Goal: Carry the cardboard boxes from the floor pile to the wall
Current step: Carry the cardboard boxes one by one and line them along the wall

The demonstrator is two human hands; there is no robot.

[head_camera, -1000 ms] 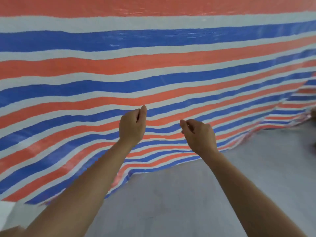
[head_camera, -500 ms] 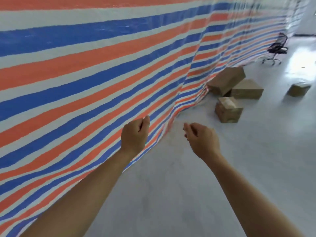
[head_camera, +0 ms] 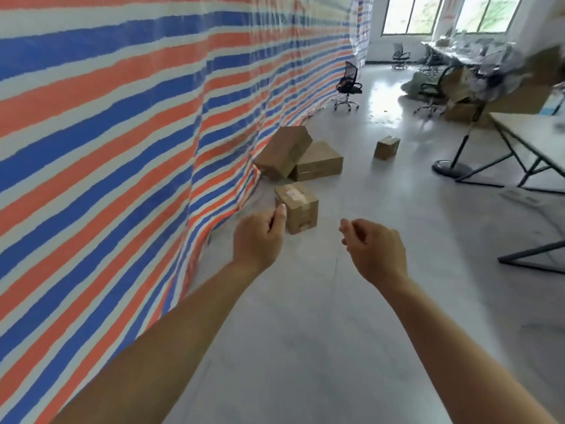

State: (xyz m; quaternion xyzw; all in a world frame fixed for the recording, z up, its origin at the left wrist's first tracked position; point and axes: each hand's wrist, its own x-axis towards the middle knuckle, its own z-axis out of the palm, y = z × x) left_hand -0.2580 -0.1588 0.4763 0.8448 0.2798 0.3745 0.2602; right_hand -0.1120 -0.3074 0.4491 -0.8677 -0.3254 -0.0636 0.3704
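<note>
Wall: striped tarp (head_camera: 122, 148) runs along my left.
Floor (head_camera: 305, 332): pale, bare btwn me & the boxes.
Boxes at wall: 3. Tilted box (head_camera: 282, 151) leans on the tarp, flat box (head_camera: 319, 160) touches it, taped box (head_camera: 298, 206) sits just in front.
Stray box (head_camera: 386, 147): alone, well apart from the wall.
Progress: I'd judge 3 done, stray one left; no pile in view.
Left hand (head_camera: 258, 237): loosely curled, empty.
Right hand (head_camera: 374, 249): same, empty.

Both arms extended forward, left hand (head_camera: 258, 237) and right hand (head_camera: 374, 249) loosely curled, empty, held apart.
</note>
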